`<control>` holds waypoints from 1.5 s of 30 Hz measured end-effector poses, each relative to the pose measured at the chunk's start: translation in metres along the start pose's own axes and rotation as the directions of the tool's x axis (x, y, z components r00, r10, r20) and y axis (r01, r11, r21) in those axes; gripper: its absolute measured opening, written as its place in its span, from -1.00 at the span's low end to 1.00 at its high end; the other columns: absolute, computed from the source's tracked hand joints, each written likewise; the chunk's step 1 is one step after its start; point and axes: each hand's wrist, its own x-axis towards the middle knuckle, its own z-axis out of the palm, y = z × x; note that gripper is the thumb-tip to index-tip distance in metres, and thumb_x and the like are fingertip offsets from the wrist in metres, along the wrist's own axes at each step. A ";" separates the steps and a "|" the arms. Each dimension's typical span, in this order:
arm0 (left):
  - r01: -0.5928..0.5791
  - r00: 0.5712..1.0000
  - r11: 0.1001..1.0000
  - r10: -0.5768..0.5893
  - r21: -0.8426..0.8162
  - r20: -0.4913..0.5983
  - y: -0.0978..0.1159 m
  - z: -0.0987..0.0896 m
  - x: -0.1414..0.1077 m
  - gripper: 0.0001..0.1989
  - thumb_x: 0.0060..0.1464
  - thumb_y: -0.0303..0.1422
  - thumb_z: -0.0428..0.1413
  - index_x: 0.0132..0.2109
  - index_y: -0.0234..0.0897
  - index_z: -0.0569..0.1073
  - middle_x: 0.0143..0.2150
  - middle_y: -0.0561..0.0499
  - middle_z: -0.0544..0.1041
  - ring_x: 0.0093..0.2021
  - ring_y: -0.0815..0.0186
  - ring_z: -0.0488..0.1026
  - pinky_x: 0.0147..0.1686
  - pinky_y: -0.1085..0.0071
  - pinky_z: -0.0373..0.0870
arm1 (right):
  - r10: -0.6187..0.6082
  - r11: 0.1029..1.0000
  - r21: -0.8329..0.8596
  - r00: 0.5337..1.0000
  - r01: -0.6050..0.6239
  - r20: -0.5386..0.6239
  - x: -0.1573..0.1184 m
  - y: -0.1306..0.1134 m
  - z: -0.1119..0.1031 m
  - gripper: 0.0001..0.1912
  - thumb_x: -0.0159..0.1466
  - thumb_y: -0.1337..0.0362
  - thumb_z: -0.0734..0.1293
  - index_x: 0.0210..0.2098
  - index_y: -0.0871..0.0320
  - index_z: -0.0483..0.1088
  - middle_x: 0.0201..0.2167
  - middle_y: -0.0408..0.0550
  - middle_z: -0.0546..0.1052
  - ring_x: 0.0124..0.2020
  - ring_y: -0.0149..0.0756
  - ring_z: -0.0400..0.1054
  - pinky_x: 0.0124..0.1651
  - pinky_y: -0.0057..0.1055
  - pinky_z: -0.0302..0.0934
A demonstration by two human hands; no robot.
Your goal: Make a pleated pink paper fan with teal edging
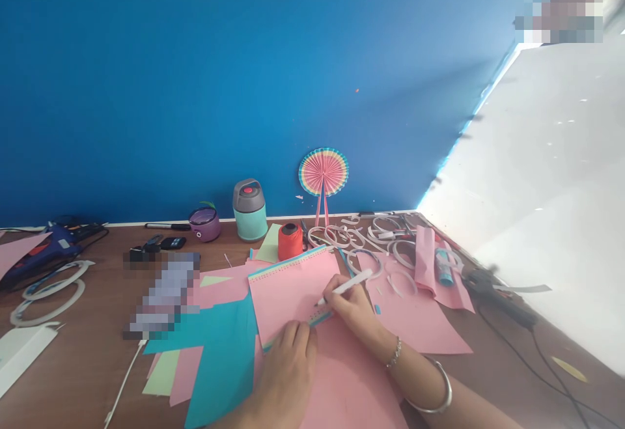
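Observation:
My right hand [344, 300] is closed around a white pen [359, 280], its tip down near the lower right part of a pink sheet [288, 289]. Dotted strips in pale yellow and blue run along the sheet's top edge, and a similar strip shows at its lower edge. Resting on that lower edge is my left hand [291, 357], palm down, its fingers lying flat and bent a little. Beneath both hands lie more pink paper [354, 377] and a teal sheet [224, 357].
A red thread spool [290, 243], a teal flask [250, 214] and a purple cup [205, 224] stand behind. A round paper fan [323, 173] leans on the blue wall. White strip coils [342, 237] lie right, a phone [166, 292] left, a glue gun [49, 247] far left.

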 end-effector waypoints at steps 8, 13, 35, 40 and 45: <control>0.003 1.000 0.999 -0.003 -0.036 0.003 -0.003 -0.001 -0.001 -0.59 0.03 -0.57 -0.05 0.05 -0.38 0.37 -0.15 -0.11 0.43 -0.15 0.16 0.29 -0.11 0.21 0.31 | -0.079 0.979 0.164 0.966 0.122 -0.246 0.003 0.002 -0.011 -0.82 0.16 0.16 0.30 -0.45 0.13 0.32 -0.61 -0.19 0.36 -0.55 -0.41 0.22 -0.48 -0.48 0.11; -0.067 0.998 0.996 0.066 -0.061 -0.018 -0.001 0.004 -0.004 -0.54 0.02 -0.56 -0.05 0.10 -0.44 0.32 -0.08 -0.16 0.43 -0.14 0.15 0.31 -0.09 0.21 0.32 | -0.097 0.994 -0.040 0.995 0.097 0.014 -0.006 -0.006 0.001 -0.90 0.14 0.24 0.30 -0.36 0.13 0.36 -0.46 -0.14 0.43 -0.43 -0.36 0.27 -0.37 -0.43 0.21; -0.017 1.000 1.000 0.017 0.018 -0.008 0.001 -0.002 -0.003 -0.71 0.02 -0.56 0.02 -0.08 -0.38 0.44 -0.26 -0.08 0.46 -0.31 0.22 0.35 -0.35 0.31 0.36 | 0.005 0.998 -0.063 0.988 0.004 0.157 0.003 0.005 -0.001 -0.95 0.09 0.39 0.26 -0.50 0.17 0.33 -0.51 -0.12 0.49 -0.43 -0.35 0.39 -0.38 -0.46 0.26; -0.005 1.000 0.998 0.006 0.058 -0.022 0.001 -0.004 -0.005 -0.72 0.01 -0.55 0.02 -0.11 -0.37 0.45 -0.28 -0.06 0.45 -0.34 0.22 0.35 -0.39 0.32 0.35 | 0.048 0.996 -0.082 0.993 -0.039 0.111 0.002 0.005 0.000 -0.93 0.10 0.36 0.27 -0.50 0.15 0.27 -0.59 -0.18 0.45 -0.52 -0.38 0.38 -0.46 -0.49 0.23; 0.009 1.000 0.999 -0.009 0.047 -0.007 0.001 -0.005 -0.004 -0.70 0.02 -0.58 -0.01 -0.09 -0.38 0.45 -0.28 -0.07 0.44 -0.32 0.23 0.36 -0.36 0.32 0.36 | 0.060 0.991 -0.121 0.993 -0.048 0.099 0.001 0.005 0.001 -0.88 0.07 0.39 0.28 -0.53 0.14 0.21 -0.62 -0.20 0.44 -0.50 -0.36 0.41 -0.48 -0.51 0.20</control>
